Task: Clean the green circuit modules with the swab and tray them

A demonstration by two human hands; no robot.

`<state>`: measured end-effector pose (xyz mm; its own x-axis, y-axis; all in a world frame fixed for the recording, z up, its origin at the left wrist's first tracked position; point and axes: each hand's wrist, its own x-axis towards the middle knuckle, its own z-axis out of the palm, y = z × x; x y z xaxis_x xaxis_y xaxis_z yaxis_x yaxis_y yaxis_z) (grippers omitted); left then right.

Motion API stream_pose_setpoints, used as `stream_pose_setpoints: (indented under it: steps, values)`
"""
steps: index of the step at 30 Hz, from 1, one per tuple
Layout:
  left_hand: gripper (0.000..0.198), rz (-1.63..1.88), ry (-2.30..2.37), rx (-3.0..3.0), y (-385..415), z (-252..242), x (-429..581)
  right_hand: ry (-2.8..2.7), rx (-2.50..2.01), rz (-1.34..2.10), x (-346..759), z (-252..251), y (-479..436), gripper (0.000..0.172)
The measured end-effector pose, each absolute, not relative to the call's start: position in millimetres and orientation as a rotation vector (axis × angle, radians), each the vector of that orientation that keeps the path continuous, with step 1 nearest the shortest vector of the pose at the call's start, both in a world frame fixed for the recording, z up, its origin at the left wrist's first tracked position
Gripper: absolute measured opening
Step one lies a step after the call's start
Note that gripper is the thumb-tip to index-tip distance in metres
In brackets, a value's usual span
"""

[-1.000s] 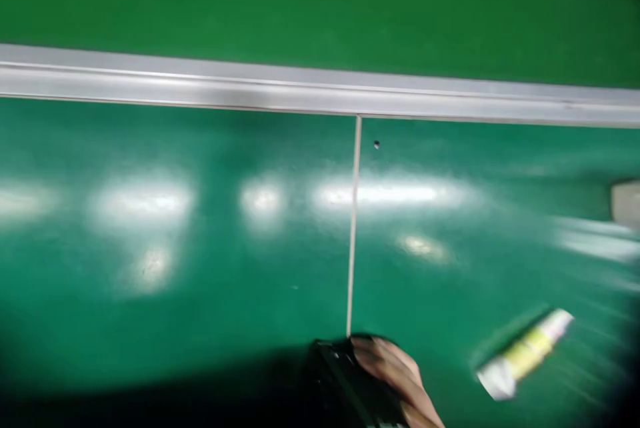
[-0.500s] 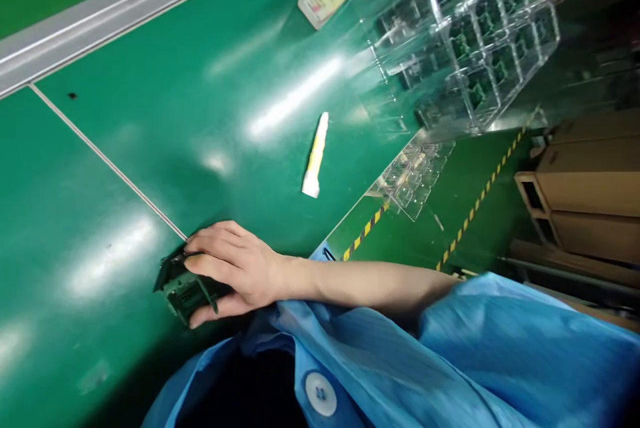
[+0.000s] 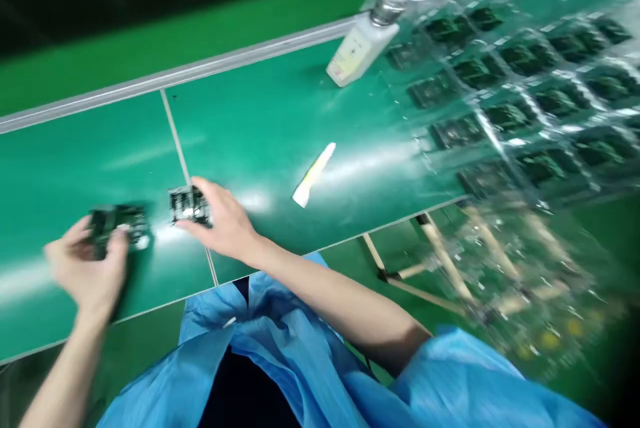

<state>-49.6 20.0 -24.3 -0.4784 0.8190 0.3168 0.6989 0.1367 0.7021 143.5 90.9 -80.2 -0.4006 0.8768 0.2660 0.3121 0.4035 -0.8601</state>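
My left hand (image 3: 87, 268) grips a small dark green circuit module (image 3: 117, 221) just above the green table mat (image 3: 60, 161), at the left. My right hand (image 3: 225, 221) is closed on a second small dark module (image 3: 187, 205) near the thin white seam (image 3: 175, 135) in the mat. The two modules are held apart, side by side. Both are blurred by motion. My arms come out of blue sleeves (image 3: 300, 361) at the bottom.
A small white and yellow tube (image 3: 313, 175) lies on the mat right of my right hand. A white bottle (image 3: 360, 48) stands at the back. Clear plastic trays (image 3: 525, 95) holding several dark modules fill the right side. A grey rail (image 3: 150, 81) borders the mat's far edge.
The view swung from the bare mat to the whole bench. My right hand lifted its module off the mat, and my left hand came into view holding another one.
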Motion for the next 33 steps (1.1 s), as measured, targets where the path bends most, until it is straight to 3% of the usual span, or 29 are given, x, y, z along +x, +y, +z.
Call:
stream_pose_setpoints:
  steps: [5,11,20,26,31,33]
  values:
    - [0.041,1.317,2.341,1.568,14,-68,5,-1.828,-0.961,0.978,166,-87,98,0.069]
    - [0.035,1.086,2.084,1.735,7,-53,6,-1.894,-0.794,0.983,192,-93,103,0.066]
    - [0.073,1.085,1.865,1.464,14,-61,-20,-1.955,-0.856,1.064,205,-88,99,0.069]
    - [0.061,1.106,1.852,1.461,16,-60,-8,-1.961,-0.869,1.027,211,-88,98,0.067]
    - [0.067,1.174,1.654,1.448,21,-49,-3,-1.947,-0.846,0.991,213,-86,94,0.064]
    - [0.058,1.232,1.591,1.387,25,-46,0,-1.947,-0.848,0.989,214,-85,93,0.065]
